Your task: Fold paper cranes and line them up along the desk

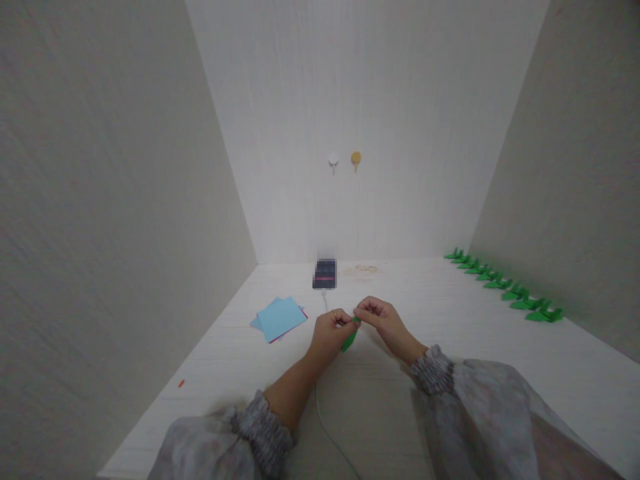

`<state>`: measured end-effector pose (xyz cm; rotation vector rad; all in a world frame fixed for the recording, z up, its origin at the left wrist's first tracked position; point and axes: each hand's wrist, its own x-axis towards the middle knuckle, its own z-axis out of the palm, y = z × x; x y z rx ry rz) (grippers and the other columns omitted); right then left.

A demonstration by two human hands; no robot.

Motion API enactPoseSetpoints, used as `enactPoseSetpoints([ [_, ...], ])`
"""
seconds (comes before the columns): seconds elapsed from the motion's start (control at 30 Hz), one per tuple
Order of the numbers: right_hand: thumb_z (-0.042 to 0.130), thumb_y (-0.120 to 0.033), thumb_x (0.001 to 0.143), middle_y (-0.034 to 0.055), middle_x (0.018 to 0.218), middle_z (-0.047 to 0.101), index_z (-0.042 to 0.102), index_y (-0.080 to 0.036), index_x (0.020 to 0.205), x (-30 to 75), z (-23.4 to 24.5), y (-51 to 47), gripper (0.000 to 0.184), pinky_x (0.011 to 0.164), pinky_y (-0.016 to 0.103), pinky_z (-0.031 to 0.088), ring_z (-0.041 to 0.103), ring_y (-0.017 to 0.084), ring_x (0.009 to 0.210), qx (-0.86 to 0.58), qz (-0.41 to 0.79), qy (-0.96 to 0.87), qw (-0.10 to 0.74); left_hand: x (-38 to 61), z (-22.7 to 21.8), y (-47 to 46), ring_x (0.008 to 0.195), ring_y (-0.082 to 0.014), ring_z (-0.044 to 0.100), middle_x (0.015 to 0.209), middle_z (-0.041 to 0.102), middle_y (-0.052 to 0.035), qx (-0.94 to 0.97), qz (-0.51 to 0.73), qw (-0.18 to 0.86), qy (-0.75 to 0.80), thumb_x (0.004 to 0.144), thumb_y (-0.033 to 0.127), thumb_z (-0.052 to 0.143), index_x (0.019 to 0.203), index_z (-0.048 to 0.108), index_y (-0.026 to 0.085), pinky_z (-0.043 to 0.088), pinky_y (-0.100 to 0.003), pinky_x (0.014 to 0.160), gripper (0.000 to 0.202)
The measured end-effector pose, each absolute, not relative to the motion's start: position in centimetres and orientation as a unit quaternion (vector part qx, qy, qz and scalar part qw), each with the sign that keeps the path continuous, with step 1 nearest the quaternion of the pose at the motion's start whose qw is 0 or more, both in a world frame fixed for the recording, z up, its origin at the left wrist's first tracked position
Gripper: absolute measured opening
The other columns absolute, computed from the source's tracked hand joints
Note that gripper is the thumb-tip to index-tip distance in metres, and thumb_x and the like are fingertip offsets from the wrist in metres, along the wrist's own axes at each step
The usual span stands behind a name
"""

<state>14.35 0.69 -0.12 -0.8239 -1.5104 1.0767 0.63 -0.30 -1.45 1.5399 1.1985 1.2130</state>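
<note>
Between my hands, over the middle of the white table, is a small piece of folded green paper [349, 341]. My left hand [331, 333] pinches it from the left, with thumb and forefinger pressed together; a ring shows on one finger. From the right, the fingertips of my right hand [381, 317] are closed at the paper's upper tip. Most of the paper's upper part is hidden by my fingers. A row of several folded green paper figures [517, 295] stands along the right side of the table.
Left of my hands lies a stack of paper sheets [281, 319], light blue on top. A phone [325, 274] lies near the back wall, its white cable [325, 427] running under my left arm. A small orange piece [181, 383] sits near the left edge. Two hooks [355, 158] are on the wall.
</note>
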Motion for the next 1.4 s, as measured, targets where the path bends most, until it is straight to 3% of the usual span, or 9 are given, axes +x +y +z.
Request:
enactPoseSetpoints([
  [0.53,0.054,-0.037,0.07,-0.0029,0.055,0.049,0.052,-0.015,0.057,14.4,-0.2,0.9,0.025,0.056,0.023,0.034,0.044,0.01,0.055,-0.381,0.417,-0.635,0.528,0.8,-1.6,-0.1,0.042,-0.0059,0.038,0.045,0.046,0.0042,0.618,0.492,0.385,0.477,0.058,0.042,0.061,0.059,0.054,0.014,0.028,-0.018,0.042,0.029],
  [1.17,0.058,-0.035,0.067,-0.0003,0.063,0.056,0.057,-0.016,0.066,14.3,-0.1,0.7,0.019,0.062,0.025,0.039,0.05,0.012,0.062,-0.355,0.432,-0.644,0.522,0.6,-0.7,-0.5,0.039,-0.0048,0.034,0.041,0.042,0.0052,0.588,0.521,0.4,0.473,0.055,0.035,0.064,0.049,0.048,0.014,0.025,-0.018,0.04,0.028],
  [1.4,0.058,-0.034,0.066,-0.0021,0.058,0.052,0.056,-0.015,0.06,14.2,0.0,0.7,0.019,0.059,0.024,0.037,0.046,0.01,0.057,-0.368,0.444,-0.636,0.513,0.6,-1.1,-0.4,0.04,-0.005,0.035,0.042,0.043,0.0053,0.59,0.513,0.41,0.469,0.055,0.034,0.064,0.05,0.049,0.014,0.027,-0.018,0.04,0.025],
])
